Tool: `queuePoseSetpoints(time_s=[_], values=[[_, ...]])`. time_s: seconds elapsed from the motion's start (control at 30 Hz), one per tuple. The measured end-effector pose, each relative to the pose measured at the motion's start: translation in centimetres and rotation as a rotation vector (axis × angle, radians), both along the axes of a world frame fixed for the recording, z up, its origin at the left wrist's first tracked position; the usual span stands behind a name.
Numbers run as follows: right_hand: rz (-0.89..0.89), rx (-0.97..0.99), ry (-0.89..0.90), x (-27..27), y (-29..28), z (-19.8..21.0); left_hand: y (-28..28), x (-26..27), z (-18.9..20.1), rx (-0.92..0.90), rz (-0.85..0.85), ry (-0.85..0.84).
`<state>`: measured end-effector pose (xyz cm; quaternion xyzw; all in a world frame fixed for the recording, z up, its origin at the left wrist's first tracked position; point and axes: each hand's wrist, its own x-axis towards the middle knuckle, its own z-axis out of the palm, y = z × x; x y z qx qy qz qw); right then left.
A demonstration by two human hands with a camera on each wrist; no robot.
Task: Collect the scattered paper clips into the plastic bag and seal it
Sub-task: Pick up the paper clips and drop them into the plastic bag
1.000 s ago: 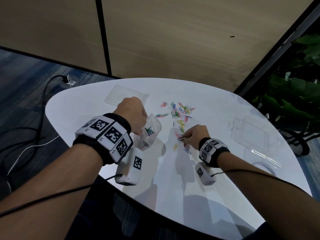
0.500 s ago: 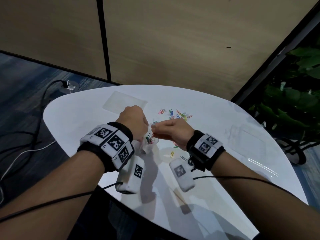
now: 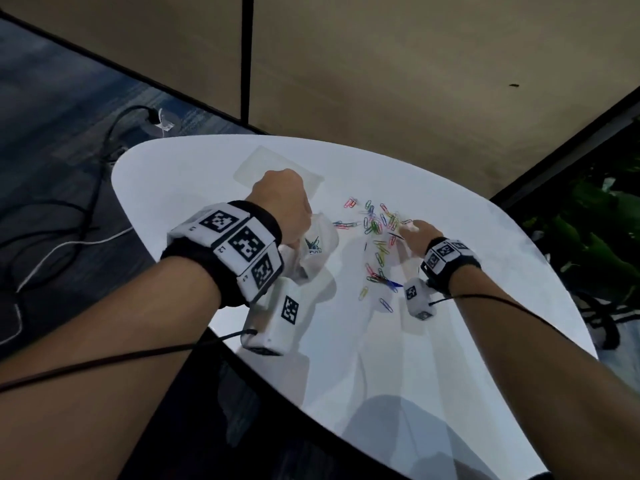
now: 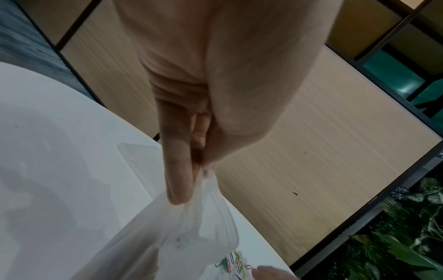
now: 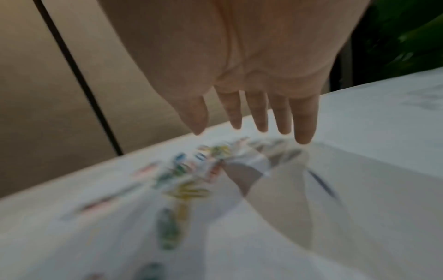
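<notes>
Coloured paper clips [image 3: 378, 233] lie scattered over the middle of the white table [image 3: 194, 174], blurred in the right wrist view as paper clips [image 5: 187, 181]. My left hand [image 3: 284, 206] pinches the rim of the clear plastic bag [image 3: 313, 251] and holds it up off the table; the left wrist view shows thumb and fingers closed on the bag [image 4: 199, 233], with a few clips inside near its bottom. My right hand [image 3: 414, 232] hovers just above the clip pile with straight, spread fingers [image 5: 260, 117], holding nothing.
A second flat clear bag [image 3: 277, 171] lies on the table beyond my left hand. Faint clear plastic sheets [image 3: 498, 265] lie at the table's right. Wood wall panels stand behind, cables [image 3: 83, 209] on the floor at left, plants [image 3: 588, 230] at right.
My right hand came to the bag's mouth half a second ago, then moved back right to hover open over the clip pile. The left hand has kept holding the bag.
</notes>
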<state>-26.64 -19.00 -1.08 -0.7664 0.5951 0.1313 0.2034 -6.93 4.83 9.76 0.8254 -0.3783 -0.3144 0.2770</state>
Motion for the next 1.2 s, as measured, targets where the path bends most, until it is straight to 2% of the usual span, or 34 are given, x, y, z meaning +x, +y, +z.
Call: queuePoseSetpoints(time_s=[0.03, 0.17, 0.2, 0.27, 0.37, 0.5, 0.6, 0.7, 0.77, 0.9, 0.93, 1.0, 1.1, 1.2], values=[[0.004, -0.011, 0.027, 0.1, -0.5, -1.0, 0.0, 0.2, -0.1, 0.001, 0.003, 0.002], [-0.014, -0.063, -0.124, 3.7, -2.0, -3.3, -0.2, 0.5, -0.4, 0.003, 0.004, 0.003], [0.042, -0.069, -0.123, 4.8, -2.6, -4.0, -0.3, 0.5, -0.5, 0.000, 0.002, -0.001], [0.239, -0.074, -0.013, 6.8, -2.6, -4.3, -0.4, 0.4, -0.5, 0.004, -0.005, -0.004], [0.452, -0.178, 0.115, 7.9, -0.4, -3.5, -0.6, 0.2, -0.3, 0.015, -0.016, -0.012], [0.515, -0.320, 0.129, 7.0, 1.7, -3.0, -0.6, -0.2, -0.3, 0.009, -0.024, -0.017], [0.364, -0.264, 0.006, 5.1, 1.3, -2.6, -0.6, -0.5, -0.4, 0.010, -0.034, -0.025], [0.014, -0.142, -0.270, 3.1, 0.4, -1.5, -0.7, -0.6, -0.2, 0.019, -0.041, -0.024], [-0.208, 0.069, -0.498, 2.1, 0.3, 0.1, -0.8, -0.7, -0.1, 0.031, -0.054, -0.027], [-0.511, 0.412, -1.073, 1.8, 2.4, 4.2, -1.3, -1.1, 0.2, 0.054, -0.068, -0.032], [-0.519, 0.505, -1.182, 2.1, 3.6, 5.4, -1.4, -1.2, 0.2, 0.057, -0.066, -0.034], [-0.479, 0.685, -1.268, 2.8, 5.9, 7.2, -1.6, -1.5, 0.3, 0.056, -0.049, -0.035], [-0.398, 0.842, -1.237, 4.1, 9.1, 8.1, -1.9, -1.9, 0.3, 0.039, -0.009, -0.029], [-0.334, 0.814, -1.136, 5.0, 11.5, 7.7, -2.0, -2.1, 0.4, 0.028, 0.025, -0.043]])
